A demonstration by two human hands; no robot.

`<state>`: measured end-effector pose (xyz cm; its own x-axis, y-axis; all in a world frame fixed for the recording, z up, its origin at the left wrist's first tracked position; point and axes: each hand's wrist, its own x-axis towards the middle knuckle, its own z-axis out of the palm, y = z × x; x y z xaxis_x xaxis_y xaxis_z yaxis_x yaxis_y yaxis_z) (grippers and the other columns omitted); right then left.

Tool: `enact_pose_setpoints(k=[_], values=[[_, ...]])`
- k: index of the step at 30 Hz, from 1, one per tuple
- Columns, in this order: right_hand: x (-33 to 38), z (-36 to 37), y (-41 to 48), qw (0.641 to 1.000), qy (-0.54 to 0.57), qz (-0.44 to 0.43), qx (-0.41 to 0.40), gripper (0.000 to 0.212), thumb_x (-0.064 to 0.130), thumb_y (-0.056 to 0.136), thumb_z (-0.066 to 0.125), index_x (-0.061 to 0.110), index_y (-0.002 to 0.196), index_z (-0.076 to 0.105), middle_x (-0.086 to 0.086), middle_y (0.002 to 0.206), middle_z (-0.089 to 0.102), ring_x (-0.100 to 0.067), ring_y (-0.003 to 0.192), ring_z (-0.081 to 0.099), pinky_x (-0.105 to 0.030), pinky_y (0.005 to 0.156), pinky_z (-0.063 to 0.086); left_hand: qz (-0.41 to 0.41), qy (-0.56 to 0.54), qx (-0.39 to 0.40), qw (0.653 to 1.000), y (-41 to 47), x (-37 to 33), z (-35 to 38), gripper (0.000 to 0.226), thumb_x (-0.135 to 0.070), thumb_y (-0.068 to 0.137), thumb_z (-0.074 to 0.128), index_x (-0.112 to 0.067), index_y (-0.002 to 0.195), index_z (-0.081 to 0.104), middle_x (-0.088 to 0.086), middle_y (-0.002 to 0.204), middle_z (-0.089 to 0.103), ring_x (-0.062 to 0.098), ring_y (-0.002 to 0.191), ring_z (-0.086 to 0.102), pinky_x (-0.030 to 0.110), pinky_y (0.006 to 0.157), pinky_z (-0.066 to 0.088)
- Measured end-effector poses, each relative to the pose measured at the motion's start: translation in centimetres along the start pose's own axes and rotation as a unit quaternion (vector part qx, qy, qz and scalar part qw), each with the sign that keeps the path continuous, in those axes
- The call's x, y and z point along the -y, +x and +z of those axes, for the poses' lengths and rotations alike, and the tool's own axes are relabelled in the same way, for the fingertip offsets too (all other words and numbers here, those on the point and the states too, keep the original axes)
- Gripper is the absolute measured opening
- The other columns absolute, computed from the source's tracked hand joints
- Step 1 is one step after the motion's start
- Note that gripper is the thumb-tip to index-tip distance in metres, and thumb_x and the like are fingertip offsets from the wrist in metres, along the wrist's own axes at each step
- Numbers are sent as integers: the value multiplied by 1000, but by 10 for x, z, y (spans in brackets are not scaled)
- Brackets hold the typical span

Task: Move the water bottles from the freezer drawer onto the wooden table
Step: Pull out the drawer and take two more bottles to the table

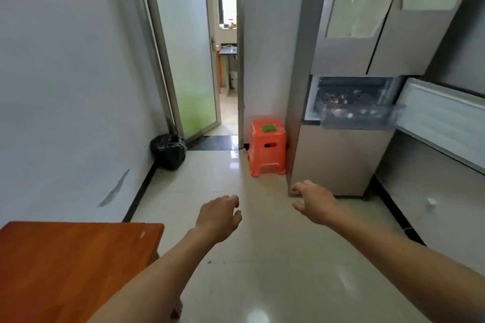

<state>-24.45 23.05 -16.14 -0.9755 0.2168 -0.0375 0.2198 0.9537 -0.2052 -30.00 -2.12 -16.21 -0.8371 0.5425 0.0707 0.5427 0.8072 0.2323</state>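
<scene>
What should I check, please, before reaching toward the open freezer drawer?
1. Left hand holds nothing: ok.
2. Right hand holds nothing: ok.
3. Freezer drawer is pulled out and reachable: ok.
4. Water bottles are identifiable inside the drawer: cannot tell, its contents are blurred.
5. Wooden table shows bare surface to set things on: ok.
6. Floor toward the drawer is unobstructed, with the orange stool off to the side: ok.
</scene>
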Motion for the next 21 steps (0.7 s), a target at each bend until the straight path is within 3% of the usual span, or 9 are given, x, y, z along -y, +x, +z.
enact_pose_setpoints(k=[7, 13, 17, 21], values=[[-128, -5, 26, 994, 31, 107, -9, 46, 34, 88, 62, 23, 131, 52, -2, 123, 55, -21, 111, 55, -34, 92, 47, 107, 0, 30, 994, 130, -84, 37, 28, -37, 94, 45, -20, 114, 55, -1, 111, 63, 21, 97, 59, 32, 78, 44], [-214, -25, 107, 985, 39, 165, -37, 44, 39, 89, 59, 24, 130, 52, 0, 126, 55, -20, 114, 56, -33, 92, 47, 191, -18, 27, 981, 264, -129, 60, 19, -33, 91, 50, -19, 103, 57, -2, 104, 63, 19, 90, 58, 29, 73, 46], [-255, -46, 162, 975, 61, 205, -53, 43, 40, 89, 58, 25, 129, 51, 2, 125, 55, -18, 111, 57, -32, 89, 47, 220, 1, 43, 974, 360, -151, 57, 17, -34, 90, 48, -19, 94, 55, -1, 97, 63, 22, 84, 61, 39, 75, 53], [-296, -59, 198, 965, 79, 243, -62, 43, 40, 89, 59, 25, 129, 52, 3, 121, 56, -18, 104, 58, -31, 85, 47, 249, 12, 50, 967, 441, -183, 56, 17, -34, 89, 48, -19, 93, 54, 1, 96, 64, 24, 85, 62, 40, 73, 53]])
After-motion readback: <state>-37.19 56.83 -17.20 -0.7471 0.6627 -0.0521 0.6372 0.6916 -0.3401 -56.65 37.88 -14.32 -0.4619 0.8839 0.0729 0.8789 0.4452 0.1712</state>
